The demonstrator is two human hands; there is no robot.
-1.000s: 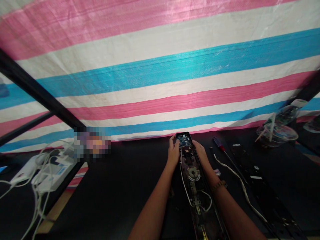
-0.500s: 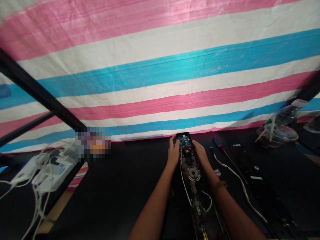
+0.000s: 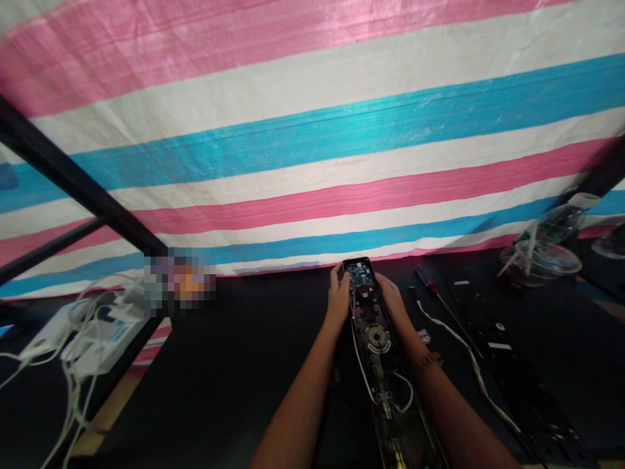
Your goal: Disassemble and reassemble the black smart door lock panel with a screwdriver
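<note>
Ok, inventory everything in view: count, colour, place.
opened device: 1, dark, centre
circuit board: 1, blue, device's far end
screwdriver: 1, purple-red, right of device
cord: 1, white, beside screwdriver
panel: 1, black, right side
small item: 1, pinkish, by right wrist
vessels: at least 3, clear, back right
boxes: at least 2, white, left
cables: several, white, over boxes
pixelated patch: 1, mixed, back left
frame bars: several, black, both sides
striped sheet: 1, pink-white-blue, background
tabletop: 1, black, foreground
wristband: 1, brown, right wrist
left hand: 1, bare, device's left edge
right hand: 1, bare, device's right edge
</note>
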